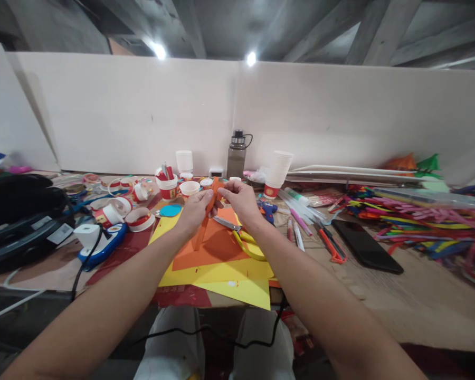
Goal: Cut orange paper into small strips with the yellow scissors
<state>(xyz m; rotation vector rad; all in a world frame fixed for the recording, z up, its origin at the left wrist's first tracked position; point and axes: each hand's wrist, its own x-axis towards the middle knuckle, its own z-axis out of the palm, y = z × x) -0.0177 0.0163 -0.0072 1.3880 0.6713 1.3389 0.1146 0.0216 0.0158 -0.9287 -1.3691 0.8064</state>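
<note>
Left hand (195, 211): from my end of the feed I saw it nearly closed, thumb and fingers pinching an orange strip (217, 184).
Right hand (241, 201): I had it curled, fingertips drawn in by the strip's right edge; how firmly it gripped, I couldn't tell.
Orange strip: it was between the two hands, slanting from twelve o'clock down toward seven over an orange sheet (225, 245); I couldn't make out whether its lower end touched.
Paper: the orange sheet lay on yellow sheets (253, 295) at six o'clock from the hands, along the near edge of the desk (396, 316).
Scissors: I found the yellow-handled scissors (240, 246) at five o'clock, lying over the paper.
Blue disc (170, 210): between eight and nine o'clock, near the left hand.
Cups: a paper cup with red items in it (168, 191) stood at about ten o'clock, a tall cup stack (277, 171) at two.
Bottle (236, 159): upright at one o'clock, before the white partition (340, 116).
Phone (366, 247): it lay flat, between three and four o'clock.
</note>
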